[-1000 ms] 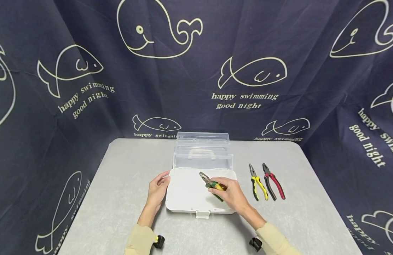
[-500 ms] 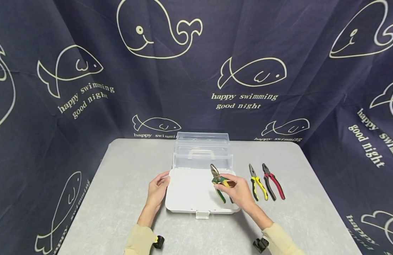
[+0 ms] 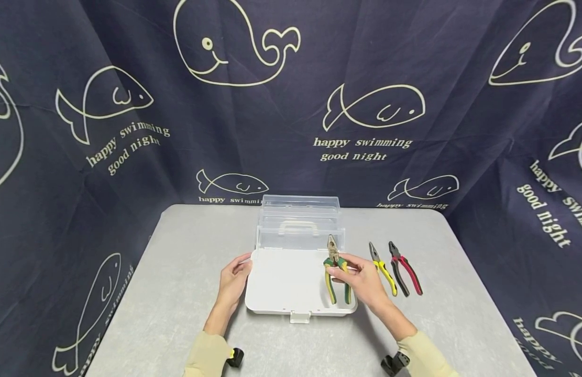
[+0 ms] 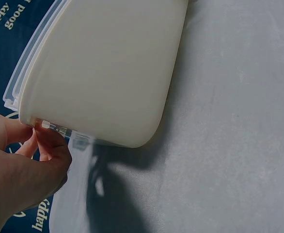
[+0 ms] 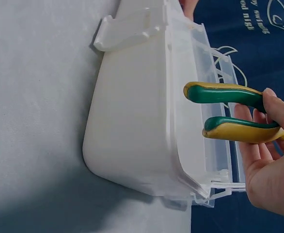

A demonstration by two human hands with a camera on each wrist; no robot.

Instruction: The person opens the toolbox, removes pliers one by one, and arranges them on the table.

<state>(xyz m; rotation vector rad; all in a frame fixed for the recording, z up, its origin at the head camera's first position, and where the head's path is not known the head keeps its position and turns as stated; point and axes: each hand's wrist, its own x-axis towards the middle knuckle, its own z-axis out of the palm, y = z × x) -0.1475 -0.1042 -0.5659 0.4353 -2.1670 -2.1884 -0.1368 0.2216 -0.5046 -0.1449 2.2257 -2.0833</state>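
Observation:
A white storage box [image 3: 291, 283] stands mid-table, its clear tiered trays [image 3: 300, 235] spread open behind it. At its left side, my left hand [image 3: 234, 275] pinches the rim between thumb and fingers; the left wrist view shows the same hand [image 4: 30, 165] at the upper edge. My right hand [image 3: 363, 280] holds combination pliers [image 3: 332, 256] with green and yellow handles above the box's right part. Their nose points away from me and the handles are slightly spread. In the right wrist view, the pliers' handles [image 5: 224, 93] stick out past the right hand [image 5: 275, 170].
Right of the box lie yellow-and-black long-nose pliers [image 3: 390, 283], partly covered by the right hand, and red-and-black pliers [image 3: 406, 267]. A latch [image 3: 300, 317] juts from the box's front. A dark printed curtain [image 3: 291, 131] hangs behind the grey table [image 3: 177, 314].
The right hand has moved right with the green-and-yellow pliers, from over the box's middle to its right side. Their nose has turned from pointing left to pointing away. The left hand stays put.

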